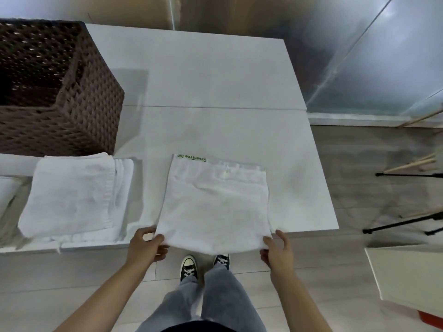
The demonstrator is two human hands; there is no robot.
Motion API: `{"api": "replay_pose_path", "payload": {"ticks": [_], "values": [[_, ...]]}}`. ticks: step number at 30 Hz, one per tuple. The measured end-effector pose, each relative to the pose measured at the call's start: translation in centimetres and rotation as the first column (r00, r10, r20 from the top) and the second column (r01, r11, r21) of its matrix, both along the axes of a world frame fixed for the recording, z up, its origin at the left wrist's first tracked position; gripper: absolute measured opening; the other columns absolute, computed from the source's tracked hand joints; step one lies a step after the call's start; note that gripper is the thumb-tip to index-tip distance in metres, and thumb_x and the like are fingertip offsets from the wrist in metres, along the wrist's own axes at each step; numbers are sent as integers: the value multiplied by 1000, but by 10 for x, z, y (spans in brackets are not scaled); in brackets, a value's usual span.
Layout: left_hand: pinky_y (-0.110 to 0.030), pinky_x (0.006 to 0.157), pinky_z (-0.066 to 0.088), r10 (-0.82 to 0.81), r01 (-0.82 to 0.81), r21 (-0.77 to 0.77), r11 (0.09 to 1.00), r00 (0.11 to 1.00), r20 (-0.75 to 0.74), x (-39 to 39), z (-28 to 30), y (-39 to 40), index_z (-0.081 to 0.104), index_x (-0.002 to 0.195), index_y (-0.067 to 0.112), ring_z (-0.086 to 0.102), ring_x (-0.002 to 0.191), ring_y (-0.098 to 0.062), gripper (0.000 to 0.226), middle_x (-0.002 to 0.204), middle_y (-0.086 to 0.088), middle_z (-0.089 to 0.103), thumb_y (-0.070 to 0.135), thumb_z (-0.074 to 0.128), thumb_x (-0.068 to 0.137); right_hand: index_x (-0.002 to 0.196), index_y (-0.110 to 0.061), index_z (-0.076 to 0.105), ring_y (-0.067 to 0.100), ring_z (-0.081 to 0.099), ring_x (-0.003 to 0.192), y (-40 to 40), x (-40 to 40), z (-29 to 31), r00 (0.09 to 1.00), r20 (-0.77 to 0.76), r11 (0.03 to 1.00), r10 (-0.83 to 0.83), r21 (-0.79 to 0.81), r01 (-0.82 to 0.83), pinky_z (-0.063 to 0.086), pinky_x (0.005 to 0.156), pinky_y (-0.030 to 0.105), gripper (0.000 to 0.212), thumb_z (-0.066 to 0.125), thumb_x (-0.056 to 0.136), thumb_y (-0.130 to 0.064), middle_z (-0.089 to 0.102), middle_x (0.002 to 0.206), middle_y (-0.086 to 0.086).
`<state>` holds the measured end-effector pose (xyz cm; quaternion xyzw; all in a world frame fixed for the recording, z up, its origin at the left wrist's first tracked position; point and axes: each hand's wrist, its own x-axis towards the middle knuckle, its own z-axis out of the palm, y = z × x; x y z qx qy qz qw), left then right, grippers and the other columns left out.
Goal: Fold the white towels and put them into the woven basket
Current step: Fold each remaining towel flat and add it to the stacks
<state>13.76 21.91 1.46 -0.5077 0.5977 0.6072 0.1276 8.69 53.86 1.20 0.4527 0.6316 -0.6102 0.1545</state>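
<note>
Your left hand (pixel 146 245) grips the near left corner of the towel (pixel 215 204), thumb on top and fingers curled beneath the edge. Your right hand (pixel 278 250) grips the near right corner in the same manner, fingers closed on the cloth.

The towel lies folded on the table (pixel 215 77), directly in front of you. Its near edge hangs past the table's front edge, lifted slightly between your hands. The rest lies flat on the surface. Green lettering (pixel 191 158) runs along the far left edge, on a lower layer that shows beyond the upper fold.

To the left of the towel, apart from it, a stack (pixel 69 197) of folded white towels rests on the table near the front edge. The basket (pixel 79 109) stands just behind the stack, at the table's far left. It is dark brown and open at the top. You cannot tell what its interior holds.

Your shoes (pixel 189 267) show on the floor below the towel's near edge.
</note>
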Motion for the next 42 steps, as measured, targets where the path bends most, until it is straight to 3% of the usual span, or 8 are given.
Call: {"api": "replay_pose_path", "payload": {"ticks": [13,20,26,29,31,33,36,42], "values": [[-22,50,56,335,-277,311,909,929,-154,-83,60,0,60,87,19,63,55,-18,11,85,-11,77,21,59,98,99,-16,64,17,65,61,19,-109,50,996,-62,936,-62,-350,37,49,64,28,16,70,94,-30,78,93,9],[-23,56,57,260,-199,268,942,942,-213,-155,66,-2,51,88,23,59,64,-19,13,100,-8,78,27,57,99,117,-11,66,19,68,68,17,-161,47,996,-90,911,17,-409,-53,50,67,30,30,58,94,-29,77,112,9],[-37,75,59,114,-97,79,992,960,-255,-186,39,3,53,128,19,66,84,-25,37,113,-8,71,23,67,95,123,-12,59,30,74,96,5,-197,26,986,-155,942,67,-315,-113,59,88,41,27,60,97,-21,73,115,13],[-40,80,59,-127,95,-162,982,973,-194,-171,20,23,55,134,19,65,86,-23,40,106,-3,67,19,65,95,128,-18,57,24,72,98,-3,-196,13,927,-189,946,325,54,-321,59,87,40,32,59,96,-16,72,113,9],[-36,83,56,-332,278,-296,914,931,-149,-152,8,42,61,128,21,65,95,-18,31,112,-1,68,22,61,97,123,-23,62,20,67,102,-6,-191,7,774,-158,767,612,358,-533,55,80,31,28,57,96,-17,70,115,-1],[-27,87,47,-563,483,-407,775,821,-98,-131,-3,59,61,128,26,61,106,-13,30,123,4,64,23,58,99,125,-26,64,20,59,118,-5,-187,-4,476,-45,397,878,624,-673,46,93,31,32,57,95,-18,64,129,-5],[-36,110,37,-792,691,-491,530,611,6,-108,-20,77,50,141,35,46,133,-17,41,147,7,48,29,53,100,140,-28,55,25,47,136,-3,-180,-22,127,205,-55,971,702,-710,32,110,41,45,58,95,-26,48,151,-3],[-46,118,18,-806,788,-527,319,518,287,-107,-25,76,31,153,37,15,152,-24,48,165,9,19,40,36,105,132,-28,60,31,59,115,-1,-122,-29,88,288,-167,953,750,-640,39,94,46,36,55,97,-38,62,128,2]]}}
